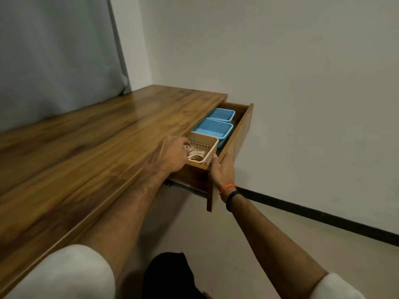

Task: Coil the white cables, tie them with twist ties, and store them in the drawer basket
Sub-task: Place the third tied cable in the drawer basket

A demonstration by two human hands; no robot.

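Head view: white cables point(195, 156), coiled into a pale bundle, lie in the beige basket point(210, 146) at the near end of the open drawer point(244, 126). We cannot tell from here whether twist ties are on them. Our left hand point(170, 154) reaches down into the basket from the desk side, its fingertips resting on or around the coil; the grip looks curled on the bundle, though the fingers are partly hidden behind the knuckles and we cannot be sure how firmly they hold. Our right hand point(222, 169) curls over the near corner of the drawer front, fingertips touching the basket's outer wall, thumb on the wood.

The relation that counts: the coil sits directly under the left hand, toward the desk side of the basket, with the basket's long axis running away from us along the drawer. The left hand is plainly the nearer of the two; the right only steadies.

Beyond the beige basket stand two blue baskets point(212, 129), one behind the other, in the same line. The drawer hangs out from under the wooden desk point(86, 147), beside a plain wall. We judge the storing step nearly done; letting go of the coil seems next.
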